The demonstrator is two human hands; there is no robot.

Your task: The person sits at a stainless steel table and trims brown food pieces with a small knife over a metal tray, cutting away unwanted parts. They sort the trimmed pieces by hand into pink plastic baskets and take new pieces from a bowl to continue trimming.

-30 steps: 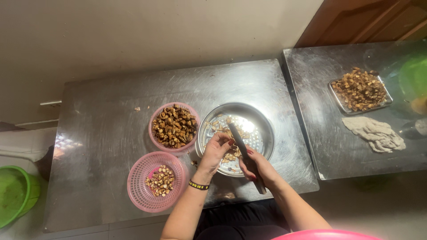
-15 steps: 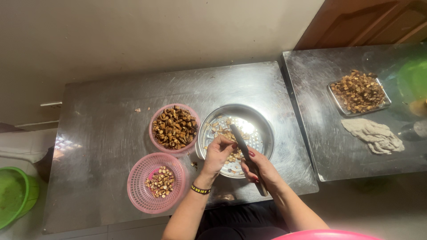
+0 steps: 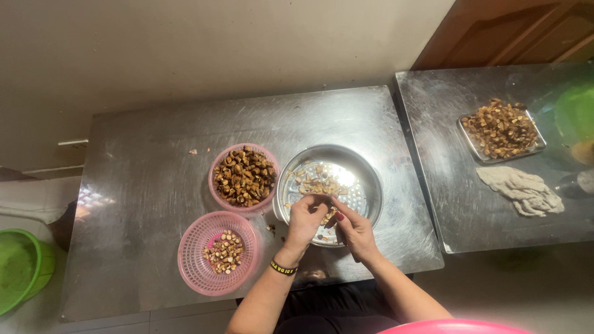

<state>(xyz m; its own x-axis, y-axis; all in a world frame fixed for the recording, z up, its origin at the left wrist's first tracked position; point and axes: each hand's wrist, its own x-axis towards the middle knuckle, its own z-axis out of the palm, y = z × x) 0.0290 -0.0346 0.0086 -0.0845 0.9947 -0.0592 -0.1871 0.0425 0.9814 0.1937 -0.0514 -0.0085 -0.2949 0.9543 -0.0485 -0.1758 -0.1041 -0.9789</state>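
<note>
Both hands over the near rim of the perforated steel bowl (image 3: pixel 356 179), centre of the steel table (image 3: pixel 148 185). Left hand (image 3: pixel 306 219) is curled, fingertips pinched on a small brown piece (image 3: pixel 322 199), too small to identify. Right hand (image 3: pixel 352 229) meets it at the fingertips from 4 o'clock, fingers partly closed; cannot tell if it grips anything, no knife visible in it now. Bowl holds scattered pale and brown bits. Pink bowl (image 3: pixel 244 176) heaped with dark brown chunks at 9 o'clock of the steel bowl, touching it. Pink mesh basket (image 3: pixel 216 252) with a few cut pale-faced pieces at 8 o'clock, just beside the left wrist. Second table at 3 o'clock carries a metal tray (image 3: pixel 501 130) of brown pieces and a grey cloth (image 3: pixel 520 188).
</note>
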